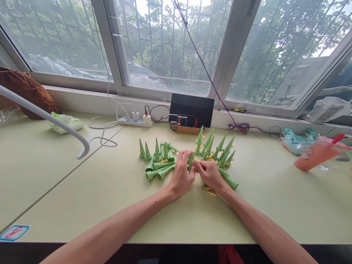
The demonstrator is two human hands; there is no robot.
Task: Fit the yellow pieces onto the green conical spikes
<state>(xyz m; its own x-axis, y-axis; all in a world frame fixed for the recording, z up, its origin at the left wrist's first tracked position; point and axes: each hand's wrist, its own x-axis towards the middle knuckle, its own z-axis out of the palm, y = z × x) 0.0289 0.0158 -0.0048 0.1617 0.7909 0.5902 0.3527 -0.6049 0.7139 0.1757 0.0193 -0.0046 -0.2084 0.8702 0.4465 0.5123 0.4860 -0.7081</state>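
Observation:
My left hand (182, 174) grips a green plastic watering spike (190, 164), its narrow end pointing down. Close against that spike's side, my right hand (211, 175) pinches a small yellow valve piece (198, 161), largely covered by the fingers. Whether the piece sits in the spike I cannot tell. Several green spikes (142, 149) stand or lie in a heap left of my hands. To the right stand several more spikes (219, 146) with yellow pieces on their sides, and others lie below them. Loose yellow pieces (211, 191) rest on the table under my right wrist.
A dark tablet (191, 110) leans at the back, near a power strip (136, 123) with plugs and cables. A pink drink cup (316, 154) tilts at the right beside a teal plastic bag (295, 141). A white curved rod (49, 113) crosses the left foreground.

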